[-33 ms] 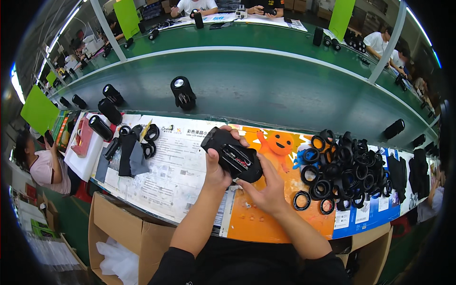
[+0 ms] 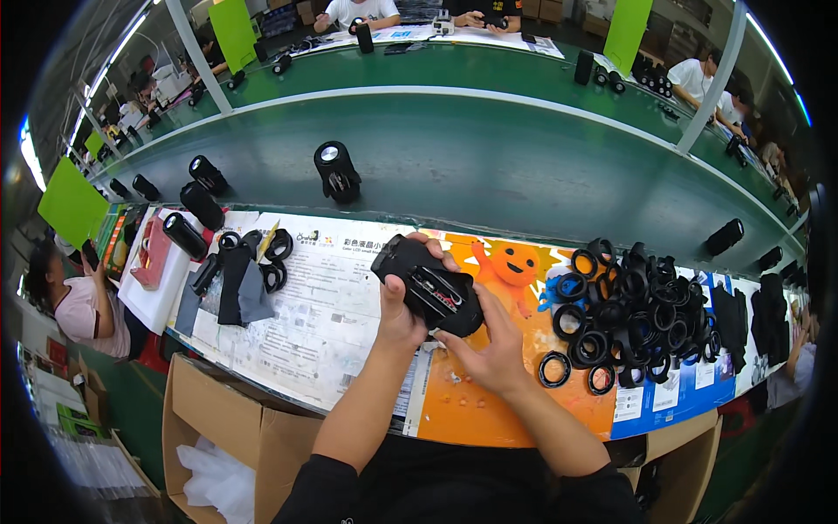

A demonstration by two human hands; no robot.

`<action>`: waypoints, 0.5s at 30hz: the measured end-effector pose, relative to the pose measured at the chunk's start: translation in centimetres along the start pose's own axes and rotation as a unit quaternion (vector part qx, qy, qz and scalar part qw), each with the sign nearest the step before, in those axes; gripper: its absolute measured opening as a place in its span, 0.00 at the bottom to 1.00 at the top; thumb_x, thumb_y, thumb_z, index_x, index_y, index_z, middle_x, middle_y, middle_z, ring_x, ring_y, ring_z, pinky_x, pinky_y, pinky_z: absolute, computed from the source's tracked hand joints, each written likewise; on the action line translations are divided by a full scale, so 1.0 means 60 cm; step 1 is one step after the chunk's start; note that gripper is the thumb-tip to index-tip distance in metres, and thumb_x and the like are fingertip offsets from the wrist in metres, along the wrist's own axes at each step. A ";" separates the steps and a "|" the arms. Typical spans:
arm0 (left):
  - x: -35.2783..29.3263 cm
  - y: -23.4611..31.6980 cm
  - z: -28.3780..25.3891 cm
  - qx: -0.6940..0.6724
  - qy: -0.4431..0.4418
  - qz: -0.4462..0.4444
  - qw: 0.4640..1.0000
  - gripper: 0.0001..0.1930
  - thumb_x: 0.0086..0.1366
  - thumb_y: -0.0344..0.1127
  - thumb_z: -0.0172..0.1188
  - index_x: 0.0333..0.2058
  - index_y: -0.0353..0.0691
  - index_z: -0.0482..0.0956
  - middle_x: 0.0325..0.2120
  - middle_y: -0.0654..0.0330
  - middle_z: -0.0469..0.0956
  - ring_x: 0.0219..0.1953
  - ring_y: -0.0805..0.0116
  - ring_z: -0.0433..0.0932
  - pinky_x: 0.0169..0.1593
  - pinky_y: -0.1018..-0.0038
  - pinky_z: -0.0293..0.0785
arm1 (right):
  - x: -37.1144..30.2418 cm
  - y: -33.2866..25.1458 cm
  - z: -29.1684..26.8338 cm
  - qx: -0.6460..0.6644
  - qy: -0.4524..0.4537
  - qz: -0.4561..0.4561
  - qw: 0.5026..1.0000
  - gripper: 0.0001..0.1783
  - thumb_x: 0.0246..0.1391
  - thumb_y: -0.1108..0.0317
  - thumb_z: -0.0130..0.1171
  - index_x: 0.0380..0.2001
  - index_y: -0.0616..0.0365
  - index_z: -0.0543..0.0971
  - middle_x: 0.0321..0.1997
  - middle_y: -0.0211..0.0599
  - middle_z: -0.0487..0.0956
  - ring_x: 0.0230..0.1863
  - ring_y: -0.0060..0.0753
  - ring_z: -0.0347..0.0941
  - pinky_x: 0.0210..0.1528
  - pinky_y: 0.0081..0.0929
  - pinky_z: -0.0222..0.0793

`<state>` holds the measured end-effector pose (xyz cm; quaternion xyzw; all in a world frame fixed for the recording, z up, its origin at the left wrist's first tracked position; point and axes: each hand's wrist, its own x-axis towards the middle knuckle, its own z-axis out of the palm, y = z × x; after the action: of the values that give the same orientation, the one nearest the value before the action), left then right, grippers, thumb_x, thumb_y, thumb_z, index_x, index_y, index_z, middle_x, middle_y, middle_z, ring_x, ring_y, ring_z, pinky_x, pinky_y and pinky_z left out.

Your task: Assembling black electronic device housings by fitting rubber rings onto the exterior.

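A black cylindrical portable speaker point(image 2: 408, 264) is held tilted above the table, between my two hands. A long opening in its upper side shows wires, some of them red. My left hand point(image 2: 400, 321) grips its left part, thumb in front and fingertips over the far edge. At the lower right end, my right hand point(image 2: 499, 354) is closed around it, with the thumb beneath and the fingers along the right side. The palm sides and undersurface are hidden. A heap of black rings point(image 2: 624, 306) lies right of my right hand, with a loose ring point(image 2: 554, 368) nearest it.
Beyond the table runs a green conveyor belt point(image 2: 489, 148) carrying a standing speaker point(image 2: 337, 170). On the left lie black and grey pieces point(image 2: 234, 284) and a red tool-like object point(image 2: 152, 255). A cardboard box point(image 2: 214, 406) stands below. Co-workers sit across and at left.
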<state>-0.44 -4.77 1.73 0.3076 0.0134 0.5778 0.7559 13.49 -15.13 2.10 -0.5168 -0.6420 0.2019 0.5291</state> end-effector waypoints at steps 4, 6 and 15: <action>0.000 -0.005 -0.004 0.002 0.007 -0.008 1.000 0.44 0.61 0.65 0.81 0.64 0.46 0.71 0.51 0.60 0.76 0.56 0.59 0.81 0.65 0.59 0.84 | -0.001 0.005 -0.004 0.021 -0.003 0.012 1.000 0.48 0.53 0.62 0.86 0.71 0.71 0.72 0.63 0.60 0.82 0.65 0.55 0.82 0.67 0.43 0.78; -0.002 -0.005 -0.004 0.020 0.010 -0.007 1.000 0.42 0.62 0.62 0.81 0.64 0.45 0.71 0.51 0.59 0.76 0.56 0.59 0.82 0.63 0.58 0.85 | -0.004 0.009 -0.003 0.034 -0.007 0.019 0.999 0.48 0.54 0.62 0.86 0.71 0.72 0.72 0.62 0.60 0.82 0.64 0.55 0.83 0.66 0.42 0.79; -0.002 -0.006 0.016 0.046 0.051 -0.003 0.998 0.33 0.66 0.49 0.78 0.60 0.38 0.73 0.48 0.53 0.81 0.51 0.58 0.85 0.57 0.60 0.86 | -0.009 0.027 0.000 0.062 -0.009 0.035 0.997 0.49 0.55 0.58 0.85 0.70 0.76 0.71 0.61 0.61 0.83 0.61 0.55 0.85 0.64 0.41 0.79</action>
<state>0.22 -5.36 2.29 0.3126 0.0794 0.5891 0.7409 14.18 -14.99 0.50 -0.5032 -0.6143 0.2649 0.5471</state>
